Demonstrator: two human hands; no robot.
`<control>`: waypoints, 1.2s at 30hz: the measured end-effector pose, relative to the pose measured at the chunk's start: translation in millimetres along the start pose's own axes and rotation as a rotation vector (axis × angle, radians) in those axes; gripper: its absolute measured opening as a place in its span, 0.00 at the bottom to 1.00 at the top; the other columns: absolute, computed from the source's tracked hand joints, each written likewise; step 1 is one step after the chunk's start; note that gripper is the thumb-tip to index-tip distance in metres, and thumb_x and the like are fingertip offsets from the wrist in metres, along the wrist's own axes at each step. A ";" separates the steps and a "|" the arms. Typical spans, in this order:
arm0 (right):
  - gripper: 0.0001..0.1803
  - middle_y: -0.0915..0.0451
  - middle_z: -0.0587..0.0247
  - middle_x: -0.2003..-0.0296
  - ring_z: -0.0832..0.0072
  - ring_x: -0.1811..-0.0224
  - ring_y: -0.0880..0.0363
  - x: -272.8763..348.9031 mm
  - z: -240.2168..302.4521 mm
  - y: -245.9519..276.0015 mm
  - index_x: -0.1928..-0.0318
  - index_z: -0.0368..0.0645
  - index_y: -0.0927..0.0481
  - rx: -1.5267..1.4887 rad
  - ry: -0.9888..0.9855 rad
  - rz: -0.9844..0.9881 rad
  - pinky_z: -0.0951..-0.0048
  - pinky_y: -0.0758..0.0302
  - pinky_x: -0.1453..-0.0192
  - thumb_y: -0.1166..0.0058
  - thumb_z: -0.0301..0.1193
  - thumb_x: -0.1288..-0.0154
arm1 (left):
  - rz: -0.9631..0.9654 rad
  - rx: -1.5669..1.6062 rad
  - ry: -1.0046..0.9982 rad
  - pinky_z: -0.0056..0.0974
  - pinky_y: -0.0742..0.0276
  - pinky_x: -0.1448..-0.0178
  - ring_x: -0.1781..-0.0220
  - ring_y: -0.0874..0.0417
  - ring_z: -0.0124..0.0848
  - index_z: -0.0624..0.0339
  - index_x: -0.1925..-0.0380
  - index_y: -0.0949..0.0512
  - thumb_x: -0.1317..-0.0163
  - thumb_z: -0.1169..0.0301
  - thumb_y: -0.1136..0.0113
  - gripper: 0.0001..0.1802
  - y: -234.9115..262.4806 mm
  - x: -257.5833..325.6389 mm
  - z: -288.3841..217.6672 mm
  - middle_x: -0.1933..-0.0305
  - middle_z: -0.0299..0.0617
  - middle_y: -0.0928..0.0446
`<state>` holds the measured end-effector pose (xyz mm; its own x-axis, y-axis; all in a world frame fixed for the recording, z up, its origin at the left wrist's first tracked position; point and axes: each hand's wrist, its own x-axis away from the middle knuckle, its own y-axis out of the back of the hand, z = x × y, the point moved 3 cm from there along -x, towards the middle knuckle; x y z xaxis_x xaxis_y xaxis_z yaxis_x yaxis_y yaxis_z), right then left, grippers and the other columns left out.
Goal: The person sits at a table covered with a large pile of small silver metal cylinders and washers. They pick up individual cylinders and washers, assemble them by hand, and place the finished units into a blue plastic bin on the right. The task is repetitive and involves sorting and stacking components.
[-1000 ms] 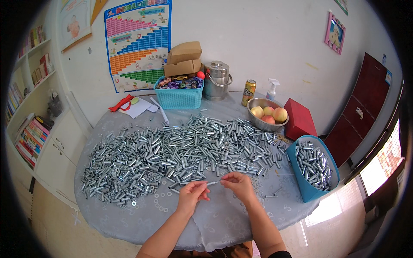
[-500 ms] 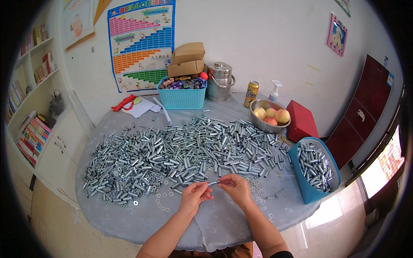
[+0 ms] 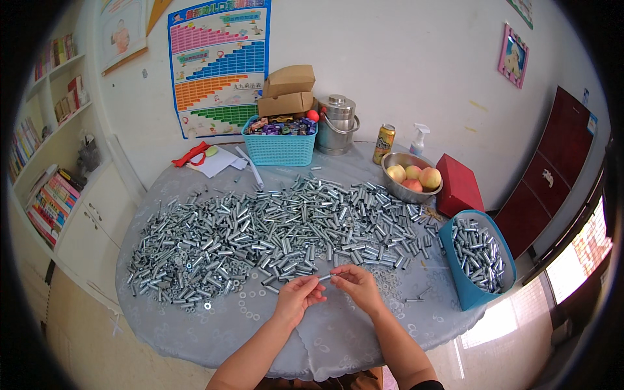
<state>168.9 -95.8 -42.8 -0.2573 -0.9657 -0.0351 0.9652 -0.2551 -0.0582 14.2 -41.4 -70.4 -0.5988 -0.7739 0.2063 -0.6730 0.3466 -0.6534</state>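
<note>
Between my two hands, low over the near middle of the table, is a small silvery metal sleeve. My left hand pinches its left end between thumb and fingers. At its right end my right hand is closed with thumb and forefinger together; whether a smaller part sits in those fingertips is too small to tell. Just beyond the hands spreads a wide heap of metal sleeves and thin bolts. Loose flat washers lie left of my left hand. A few thin bolts lie right of my right hand.
A blue bin of metal sleeves stands at the table's right edge. Behind it are a red box and a steel bowl of fruit. A can, a spray bottle, a metal pot and a turquoise basket line the back.
The view has shifted slightly, so everything sits a little to the right and lower. Both hands keep their hold around the sleeve, with barely any movement.
</note>
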 end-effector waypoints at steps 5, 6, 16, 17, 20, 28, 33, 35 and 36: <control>0.09 0.21 0.66 0.66 0.82 0.63 0.24 -0.9 -2.8 4.3 0.62 0.37 0.22 -0.117 0.012 0.026 0.83 0.28 0.58 0.41 0.22 0.45 | -0.007 -0.089 0.019 0.37 0.19 0.62 0.71 0.21 0.30 0.69 0.60 0.26 0.41 0.72 0.44 0.12 -7.1 4.7 -8.5 0.65 0.48 0.22; 0.08 0.21 0.66 0.66 0.82 0.63 0.24 -1.0 -2.2 4.6 0.63 0.37 0.22 -0.104 0.007 0.017 0.83 0.28 0.58 0.41 0.22 0.45 | -0.018 -0.130 0.021 0.37 0.19 0.62 0.71 0.21 0.30 0.69 0.59 0.26 0.41 0.72 0.43 0.12 -7.0 5.4 -9.6 0.65 0.48 0.22; 0.09 0.20 0.62 0.68 0.78 0.67 0.22 -9.5 -1.7 10.1 0.62 0.35 0.21 -0.053 -0.060 -0.083 0.79 0.26 0.60 0.46 0.28 0.39 | -0.149 -0.073 -0.100 0.36 0.19 0.64 0.72 0.21 0.30 0.69 0.62 0.25 0.41 0.72 0.44 0.10 2.8 0.4 -18.3 0.67 0.46 0.22; 0.09 0.20 0.61 0.68 0.78 0.67 0.22 -12.2 2.5 8.6 0.62 0.35 0.21 0.030 -0.032 -0.062 0.78 0.26 0.61 0.46 0.29 0.39 | -0.183 -0.020 -0.151 0.36 0.20 0.64 0.72 0.22 0.29 0.68 0.63 0.25 0.41 0.72 0.44 0.10 4.2 -0.5 -23.6 0.67 0.46 0.22; 0.10 0.19 0.61 0.67 0.77 0.66 0.22 -16.3 10.1 1.6 0.62 0.36 0.21 0.330 0.021 0.002 0.76 0.26 0.62 0.45 0.31 0.40 | -0.294 0.114 -0.265 0.36 0.20 0.66 0.74 0.23 0.27 0.66 0.65 0.25 0.41 0.71 0.43 0.09 11.8 2.8 -37.2 0.70 0.44 0.22; 0.08 0.21 0.60 0.66 0.63 0.64 0.22 -68.4 15.8 -6.0 0.65 0.45 0.18 1.067 0.290 -0.111 0.67 0.26 0.60 0.44 0.29 0.49 | -0.267 0.217 -0.275 0.37 0.21 0.66 0.74 0.23 0.27 0.64 0.64 0.25 0.42 0.70 0.42 0.09 25.9 -0.1 -41.6 0.70 0.43 0.22; 0.07 0.22 0.61 0.69 0.64 0.60 0.24 -90.5 10.6 -19.1 0.69 0.47 0.18 1.339 0.413 -0.074 0.64 0.28 0.56 0.44 0.29 0.53 | -0.243 0.223 -0.243 0.37 0.21 0.66 0.74 0.23 0.27 0.63 0.64 0.25 0.42 0.70 0.41 0.09 27.9 -3.1 -38.4 0.70 0.42 0.22; 0.08 0.23 0.62 0.70 0.64 0.60 0.25 -95.0 10.3 -24.8 0.70 0.48 0.18 1.405 0.393 -0.034 0.64 0.28 0.56 0.43 0.30 0.55 | -0.245 0.225 -0.242 0.37 0.21 0.66 0.74 0.23 0.27 0.63 0.64 0.25 0.42 0.70 0.41 0.09 27.3 -2.3 -39.0 0.69 0.43 0.22; 0.08 0.23 0.62 0.70 0.64 0.60 0.25 -96.4 9.0 -25.4 0.70 0.48 0.18 1.422 0.390 -0.002 0.64 0.28 0.56 0.43 0.30 0.55 | -0.244 0.225 -0.236 0.36 0.21 0.66 0.74 0.23 0.27 0.63 0.64 0.25 0.42 0.70 0.41 0.10 26.1 -1.7 -38.9 0.69 0.43 0.22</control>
<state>169.6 3.3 -29.0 -0.0323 -0.9502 -0.3099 0.1391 -0.3113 0.9401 -19.3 -10.4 -59.5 -0.2995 -0.9286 0.2193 -0.6553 0.0332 -0.7546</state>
